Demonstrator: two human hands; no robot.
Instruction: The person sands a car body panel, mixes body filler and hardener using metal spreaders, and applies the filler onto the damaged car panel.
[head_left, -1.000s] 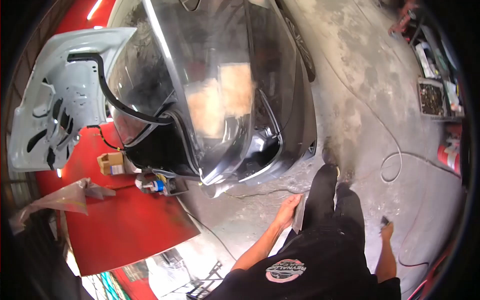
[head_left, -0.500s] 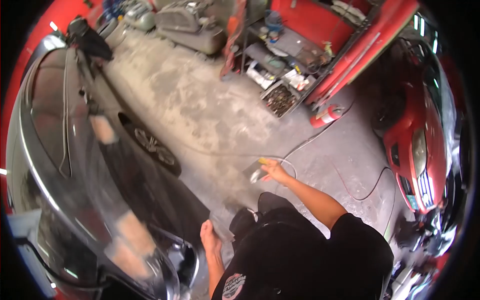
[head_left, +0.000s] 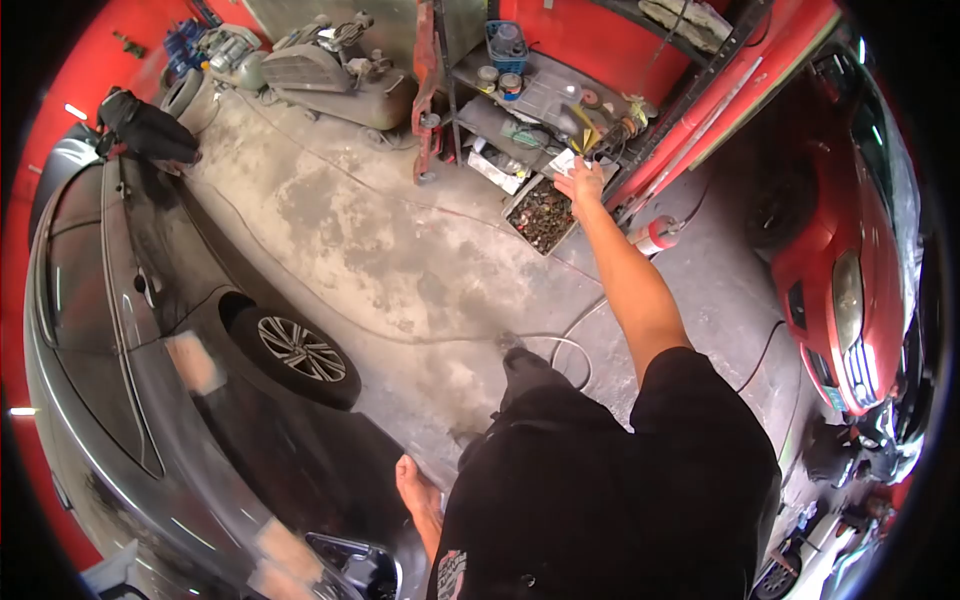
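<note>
My right hand (head_left: 582, 187) is stretched out at the shelf, over the edge of a bin of small dark debris (head_left: 543, 214). Its fingers are drawn together beside a pale, flat item (head_left: 568, 163), and what they grip is too small to tell. Yellow pieces (head_left: 584, 128) show just beyond the fingertips. My left hand (head_left: 416, 487) is low beside my body, near the dark car (head_left: 290, 440), with its fingers curled; anything in it is hidden. Tan patches (head_left: 197, 362) mark the car's side.
The shelf (head_left: 540, 85) holds a blue basket (head_left: 507, 46) and cans. A fire extinguisher (head_left: 657, 236) stands right of the bin. A hose (head_left: 570, 350) loops on the floor. A red car (head_left: 835, 250) is at right, and a person in dark clothing (head_left: 150, 128) bends at far left.
The view has swung right from the car's rear toward the shelf. My right hand has reached out to the bin. The grey sheet at my left hand no longer shows.
</note>
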